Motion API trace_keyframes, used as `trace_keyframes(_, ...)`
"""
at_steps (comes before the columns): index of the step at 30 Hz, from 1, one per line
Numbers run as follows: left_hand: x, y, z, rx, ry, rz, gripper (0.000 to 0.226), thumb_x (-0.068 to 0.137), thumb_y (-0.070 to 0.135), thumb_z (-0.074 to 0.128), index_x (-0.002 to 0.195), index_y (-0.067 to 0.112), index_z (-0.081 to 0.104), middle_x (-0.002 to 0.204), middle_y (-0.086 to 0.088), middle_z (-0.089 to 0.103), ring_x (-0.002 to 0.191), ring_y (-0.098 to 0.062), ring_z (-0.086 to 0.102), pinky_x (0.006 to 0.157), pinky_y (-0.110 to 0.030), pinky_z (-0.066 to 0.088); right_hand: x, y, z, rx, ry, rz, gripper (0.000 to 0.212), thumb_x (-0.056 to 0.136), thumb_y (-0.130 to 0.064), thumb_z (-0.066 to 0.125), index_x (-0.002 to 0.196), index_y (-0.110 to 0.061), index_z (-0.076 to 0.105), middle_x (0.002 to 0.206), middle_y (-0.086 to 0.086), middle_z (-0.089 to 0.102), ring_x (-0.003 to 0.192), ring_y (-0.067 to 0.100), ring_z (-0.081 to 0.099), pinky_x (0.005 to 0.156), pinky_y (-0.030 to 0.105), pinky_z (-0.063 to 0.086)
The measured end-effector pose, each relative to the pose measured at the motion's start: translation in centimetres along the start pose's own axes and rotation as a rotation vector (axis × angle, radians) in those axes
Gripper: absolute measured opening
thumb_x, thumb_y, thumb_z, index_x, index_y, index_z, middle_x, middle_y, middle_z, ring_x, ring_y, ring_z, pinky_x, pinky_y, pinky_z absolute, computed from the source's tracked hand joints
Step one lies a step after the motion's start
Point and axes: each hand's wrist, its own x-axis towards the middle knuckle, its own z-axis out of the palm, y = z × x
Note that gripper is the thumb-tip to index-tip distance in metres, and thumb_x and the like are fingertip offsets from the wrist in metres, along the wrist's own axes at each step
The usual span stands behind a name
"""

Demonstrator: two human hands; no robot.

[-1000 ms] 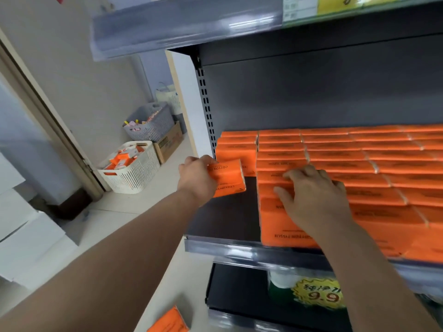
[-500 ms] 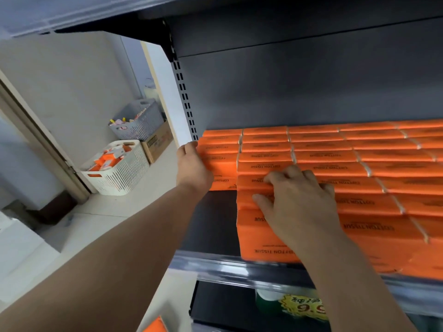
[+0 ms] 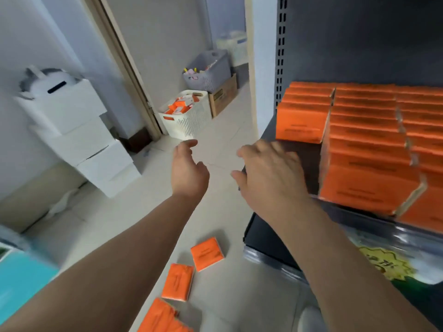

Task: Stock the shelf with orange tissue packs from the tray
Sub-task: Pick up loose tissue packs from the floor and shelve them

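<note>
My left hand [image 3: 189,173] and right hand [image 3: 271,173] are loose and empty. The orange packs [image 3: 207,254] lie bottom middle, nearer my left.

No words or numbers can be read. Dark print is seen on the orange tissue packs [image 3: 369,164] on the shelf [image 3: 311,168], but it is too blurred. Marks on the yellow star sticker [image 3: 386,262] below are blurred too.

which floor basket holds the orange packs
Follow the slanted door frame down to the floor, left of the dark shelf unit. The nearest container there is a white slatted basket. Unlike the grey basket and cardboard box behind it, it holds orange packs.
</note>
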Motion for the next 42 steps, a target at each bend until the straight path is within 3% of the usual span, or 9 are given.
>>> trace_keyframes(7, -6.3, -14.6, -3.0, 0.114, 0.090, -0.470, 0.051, 0.080, -0.005, 0.043, 0.126, 0.016, 0.048, 0.134, -0.002, 0.046, 0.117, -0.021, 0.052, 0.084, -0.029, 0.042, -2.5, -7.6, 11.0, 0.017, -0.303, -0.352, 0.030, 0.095, -0.034, 0.049, 0.120, -0.019, 0.053, 0.115, 0.004, 0.052, 0.109, 0.026, 0.049, 0.080, 0.038, 0.035)
trace_keyframes(11, -9.5, -20.8, -2.4, 0.217, -0.043, -0.662, 0.053, 0.080, -0.007, 0.044, 0.129, 0.013, 0.047, 0.135, -0.009, 0.044, 0.117, -0.027, 0.052, 0.088, -0.035, 0.045, -3.7, -6.0, 17.6, -0.107, -0.512, -0.388, 0.025, 0.093, -0.024, 0.049, 0.117, -0.019, 0.050, 0.113, 0.002, 0.050, 0.105, 0.024, 0.049, 0.073, 0.036, 0.030)
trace_keyframes(16, -8.7, -25.6, 0.3, 0.178, -0.050, -0.912, 0.051, 0.080, -0.007, 0.047, 0.128, 0.009, 0.048, 0.130, -0.013, 0.047, 0.109, -0.031, 0.055, 0.086, -0.036, 0.049, -3.8, -3.5, 25.3, -0.130, -0.703, -0.294, 0.026, 0.095, -0.024, 0.044, 0.120, -0.021, 0.052, 0.116, 0.001, 0.054, 0.107, 0.022, 0.053, 0.085, 0.036, 0.042)
trace_keyframes(22, -10.0, -30.3, 5.6, 0.221, -0.296, -0.926, 0.044, 0.082, 0.002, 0.048, 0.124, 0.014, 0.053, 0.126, -0.008, 0.052, 0.112, -0.028, 0.056, 0.088, -0.035, 0.050, -5.4, -2.0, 34.9, -0.207, -0.924, -0.251, 0.033, 0.092, -0.017, 0.050, 0.125, -0.019, 0.050, 0.125, 0.003, 0.052, 0.115, 0.023, 0.049, 0.092, 0.038, 0.041)
trace_keyframes(28, -11.5, -34.1, 6.8, 0.351, -0.425, -0.936, 0.038, 0.083, 0.008, 0.044, 0.117, 0.020, 0.057, 0.118, -0.004, 0.060, 0.114, -0.026, 0.053, 0.093, -0.040, 0.049, -6.6, -3.7, 41.9, -0.125, -0.895, -0.292, 0.044, 0.091, -0.016, 0.051, 0.133, -0.017, 0.041, 0.144, 0.003, 0.033, 0.134, 0.021, 0.033, 0.100, 0.036, 0.034)
trace_keyframes(31, -11.8, -35.0, 6.5, 0.409, -0.438, -0.935, 0.041, 0.083, 0.005, 0.041, 0.118, 0.021, 0.055, 0.119, -0.005, 0.058, 0.116, -0.026, 0.051, 0.093, -0.040, 0.048, -7.2, -3.2, 43.7, -0.149, -0.959, -0.295, 0.065, 0.094, -0.018, 0.049, 0.150, -0.015, 0.015, 0.159, 0.002, 0.004, 0.146, 0.019, 0.004, 0.113, 0.041, 0.020)
trace_keyframes(34, -11.8, -35.6, 6.2, 0.432, -0.442, -0.921, 0.042, 0.083, 0.005, 0.042, 0.120, 0.020, 0.055, 0.119, -0.004, 0.058, 0.115, -0.025, 0.051, 0.093, -0.040, 0.049, -7.7, -2.4, 43.7, -0.244, -1.030, -0.320, 0.073, 0.094, -0.015, 0.043, 0.152, -0.013, -0.002, 0.160, 0.001, -0.010, 0.147, 0.020, -0.005, 0.115, 0.045, 0.014)
trace_keyframes(39, -11.6, -35.6, 6.2, 0.433, -0.441, -0.927, 0.039, 0.085, 0.009, 0.047, 0.122, 0.018, 0.054, 0.120, -0.006, 0.057, 0.116, -0.026, 0.050, 0.092, -0.038, 0.048, -10.9, -3.2, 41.9, -0.394, -1.005, -0.380, 0.068, 0.092, -0.015, 0.046, 0.149, -0.004, 0.012, 0.157, 0.011, 0.009, 0.140, 0.027, 0.023, 0.102, 0.041, 0.031)
trace_keyframes(42, -11.5, -35.5, 6.4, 0.416, -0.452, -0.911, 0.039, 0.084, 0.009, 0.046, 0.121, 0.018, 0.054, 0.121, -0.006, 0.057, 0.116, -0.027, 0.050, 0.092, -0.039, 0.048, -12.6, -3.7, 40.7, -0.347, -0.978, -0.447, 0.042, 0.086, -0.009, 0.051, 0.128, -0.011, 0.050, 0.132, 0.011, 0.048, 0.116, 0.028, 0.051, 0.086, 0.034, 0.039)
